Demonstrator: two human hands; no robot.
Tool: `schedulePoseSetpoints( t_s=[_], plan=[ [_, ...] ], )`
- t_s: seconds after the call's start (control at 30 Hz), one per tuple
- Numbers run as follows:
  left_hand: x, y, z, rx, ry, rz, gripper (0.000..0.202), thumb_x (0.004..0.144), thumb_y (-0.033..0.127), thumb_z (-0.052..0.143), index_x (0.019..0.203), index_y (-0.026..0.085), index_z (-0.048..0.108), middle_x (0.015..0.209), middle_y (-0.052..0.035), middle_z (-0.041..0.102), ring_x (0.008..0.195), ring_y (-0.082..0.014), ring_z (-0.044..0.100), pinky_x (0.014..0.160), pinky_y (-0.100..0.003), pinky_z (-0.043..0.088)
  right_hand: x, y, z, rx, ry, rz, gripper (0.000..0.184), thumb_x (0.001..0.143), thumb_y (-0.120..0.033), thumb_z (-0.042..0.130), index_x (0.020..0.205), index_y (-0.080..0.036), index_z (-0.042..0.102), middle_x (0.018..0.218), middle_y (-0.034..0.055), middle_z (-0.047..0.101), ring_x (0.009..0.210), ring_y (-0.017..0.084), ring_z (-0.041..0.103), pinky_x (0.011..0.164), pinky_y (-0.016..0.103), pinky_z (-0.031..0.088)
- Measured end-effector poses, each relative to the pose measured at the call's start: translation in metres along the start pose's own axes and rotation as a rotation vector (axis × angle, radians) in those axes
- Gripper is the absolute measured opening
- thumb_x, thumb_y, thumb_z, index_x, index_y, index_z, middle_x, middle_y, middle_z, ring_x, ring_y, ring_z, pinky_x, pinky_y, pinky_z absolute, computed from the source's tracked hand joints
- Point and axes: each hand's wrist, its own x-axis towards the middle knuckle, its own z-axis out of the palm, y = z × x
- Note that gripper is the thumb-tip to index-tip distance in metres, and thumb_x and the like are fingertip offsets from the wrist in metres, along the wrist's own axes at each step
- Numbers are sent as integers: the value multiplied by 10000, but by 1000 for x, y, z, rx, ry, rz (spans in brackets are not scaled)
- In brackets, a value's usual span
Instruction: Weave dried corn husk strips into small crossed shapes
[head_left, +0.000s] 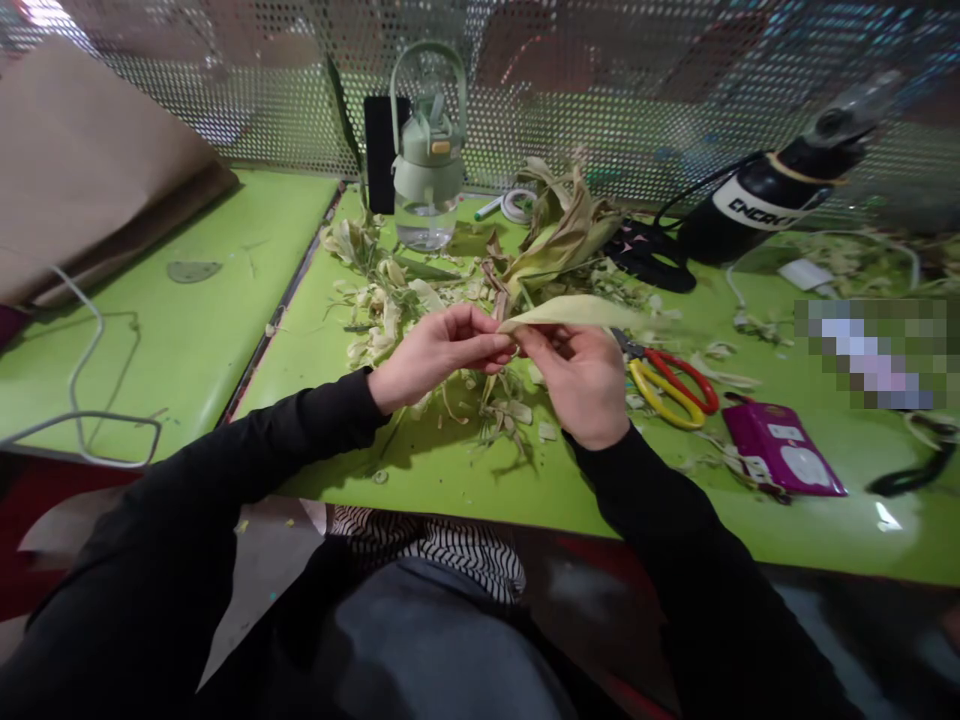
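A pale yellow-green corn husk strip [574,311] stretches across both hands above the table. My left hand [442,350] pinches its narrow left end between thumb and fingers. Close beside it, my right hand [585,375] is closed on the same strip, with the thumb near the left fingertips; its lower fingers are partly hidden. Behind the hands lies a bunch of dried corn husks [566,235], brown at the tips. Husk scraps [379,310] and thin fibres are strewn around and under the hands.
Scissors with red and yellow handles [675,388] lie right of my right hand, near a purple packet [784,448]. Behind stand a green-lidded water bottle [429,180], a phone [380,150] and a tilted black bottle [750,205]. Brown paper [97,170] covers the left; a perforated screen [262,90] borders the back.
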Motion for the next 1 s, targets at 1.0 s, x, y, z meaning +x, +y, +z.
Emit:
schedulePoseSetpoints(
  t_s=[1.0],
  plan=[
    [-7, 12, 9, -155, 132, -219, 128, 873, 57, 618, 792, 140, 564, 685, 41, 625, 574, -36, 580, 598, -183, 481, -7, -2, -2, 119, -127, -24, 139, 820, -319, 765, 912, -226, 717, 882, 2, 722, 768, 134, 648, 755, 298, 551]
  ],
)
